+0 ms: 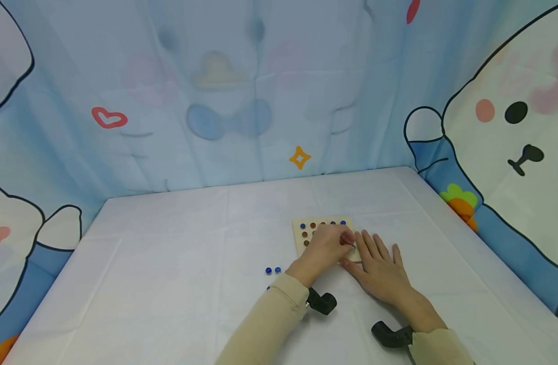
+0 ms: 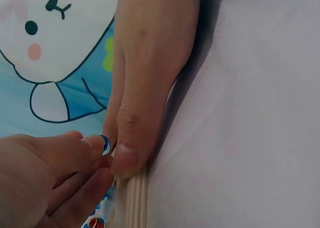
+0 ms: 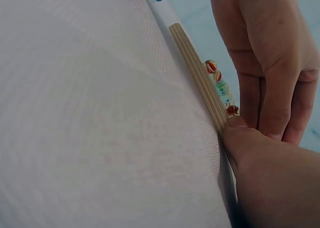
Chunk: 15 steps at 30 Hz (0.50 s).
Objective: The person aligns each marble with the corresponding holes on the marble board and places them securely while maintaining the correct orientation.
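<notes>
Left hand (image 1: 326, 249) pinching marble (image 2: 106, 145) over board (image 3: 201, 79), right hand (image 1: 383, 271), fingers straight, touching its edge

Table (image 1: 169, 279) is viewed fwd/down from head cam, farther off; edge-on board (image 3: 201, 78), L hand (image 1: 323, 248), R hand (image 1: 381, 268) are shared close-up by wrist cams.
</notes>
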Tool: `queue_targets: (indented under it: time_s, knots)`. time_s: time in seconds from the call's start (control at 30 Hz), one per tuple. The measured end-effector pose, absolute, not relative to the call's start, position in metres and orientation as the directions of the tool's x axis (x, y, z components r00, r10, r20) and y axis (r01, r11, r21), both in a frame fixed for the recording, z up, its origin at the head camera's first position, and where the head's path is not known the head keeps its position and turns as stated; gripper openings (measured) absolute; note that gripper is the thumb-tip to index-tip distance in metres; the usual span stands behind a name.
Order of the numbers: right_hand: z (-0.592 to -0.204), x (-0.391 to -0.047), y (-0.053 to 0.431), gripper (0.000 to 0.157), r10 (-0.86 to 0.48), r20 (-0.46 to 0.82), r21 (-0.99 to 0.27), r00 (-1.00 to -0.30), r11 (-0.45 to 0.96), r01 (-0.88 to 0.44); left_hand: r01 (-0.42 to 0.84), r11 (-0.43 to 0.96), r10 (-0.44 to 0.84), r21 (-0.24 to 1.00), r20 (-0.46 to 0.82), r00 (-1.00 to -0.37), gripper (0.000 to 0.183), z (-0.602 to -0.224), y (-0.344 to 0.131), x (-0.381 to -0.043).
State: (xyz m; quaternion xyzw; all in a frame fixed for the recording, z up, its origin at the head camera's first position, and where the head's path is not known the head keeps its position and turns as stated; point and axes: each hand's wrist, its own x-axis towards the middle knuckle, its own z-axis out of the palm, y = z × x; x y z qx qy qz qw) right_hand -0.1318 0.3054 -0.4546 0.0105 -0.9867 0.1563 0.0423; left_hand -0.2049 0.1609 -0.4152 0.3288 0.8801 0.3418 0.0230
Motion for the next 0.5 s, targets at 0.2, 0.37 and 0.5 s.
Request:
queue_targets:
  time_s: [0.2,0.37,0.5]
  knots:
    - [-0.455,-0.131,0.305,0.089,-0.005,0.092,-0.303,-0.996,0.952,-0.033,0.616,0.592,0.609,0.52,0.211,-0.764,0.01,-0.416,0.166,-0.203]
    - [-0.454,-0.13,0.304,0.085,-0.01,0.101,-0.294,-0.995,0.955,-0.039,0.655,0.62,0.622,0.433,0.238,-0.746,0.011,-0.416,0.17,-0.202]
    - [-0.454,-0.129,0.304,0.083,-0.012,0.097,-0.292,-0.995,0.955,-0.04,0.678,0.636,0.632,0.368,0.254,-0.732,0.013,-0.415,0.172,-0.2]
